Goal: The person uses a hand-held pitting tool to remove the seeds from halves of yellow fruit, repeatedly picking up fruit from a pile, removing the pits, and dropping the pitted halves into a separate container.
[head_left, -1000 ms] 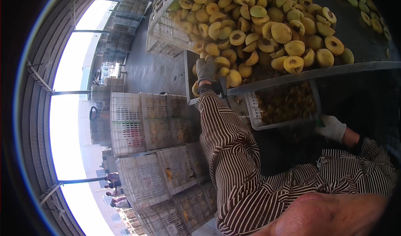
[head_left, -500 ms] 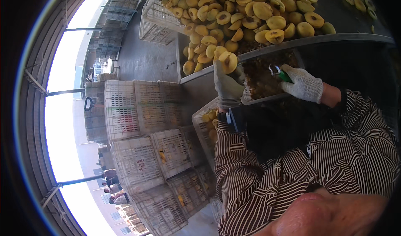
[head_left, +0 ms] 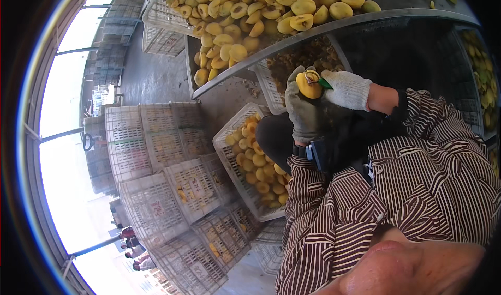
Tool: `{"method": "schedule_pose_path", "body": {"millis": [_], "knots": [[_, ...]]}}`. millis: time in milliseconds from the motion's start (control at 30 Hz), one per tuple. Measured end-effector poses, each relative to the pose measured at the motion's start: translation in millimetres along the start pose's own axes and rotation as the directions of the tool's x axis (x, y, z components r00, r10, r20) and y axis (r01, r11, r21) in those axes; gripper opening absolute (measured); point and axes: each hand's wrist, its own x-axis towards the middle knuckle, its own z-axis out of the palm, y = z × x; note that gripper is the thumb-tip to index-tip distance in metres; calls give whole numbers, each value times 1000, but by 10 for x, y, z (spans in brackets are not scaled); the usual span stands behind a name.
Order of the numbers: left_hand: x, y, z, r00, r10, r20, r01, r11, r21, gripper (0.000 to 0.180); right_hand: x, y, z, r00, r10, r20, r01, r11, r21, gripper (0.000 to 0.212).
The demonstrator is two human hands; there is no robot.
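My left hand (head_left: 302, 116), in a stained work glove, is closed around a yellow peach half (head_left: 308, 88) with its cut face up. A green-handled pitting tool (head_left: 325, 83) is gripped in my gloved right hand (head_left: 348, 90). The tool's metal loop is at the middle of the cut face, against the pit area. Both hands are together above my lap, just on my side of the metal table's edge (head_left: 271, 49). Many peach halves (head_left: 237, 10) are heaped on that table.
Below the table edge stands a crate (head_left: 270, 90) of brownish pits and scraps. Left of my knee is a white crate (head_left: 223, 143) of peach halves. Stacked crates (head_left: 156, 206) rise farther left. A crate of greenish-yellow fruit (head_left: 482, 81) sits at the far right. People stand in the distance.
My left hand has drawn the peach half from the table edge toward my body. The loop of the tool in my right hand now meets its cut face. The view has shifted.
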Motion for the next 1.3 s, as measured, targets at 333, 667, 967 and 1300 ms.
{"method": "schedule_pose_path", "body": {"millis": [333, 667, 967, 1300], "knots": [[51, -399, 124, 960, -121, -254, 72, 978, -197, 60, -4, -121, 20, 985, 98, 139, -102, 995, 16, 31], [10, -579, 67, 913, 313, -260, -206, 907, 367, 62, 18, -175, 39, 939, 146, 312, -187, 977, 106, 37], [42, -426, 97, 964, 103, -245, -59, 982, 178, 56, 18, -89, -204, 639, 183, 748, -704, 530, 472, 14], [124, -654, 3, 954, 177, -242, -143, 978, 152, 27, 235, 316, -34, 314, -105, 944, -940, 105, 324, 23]]}}
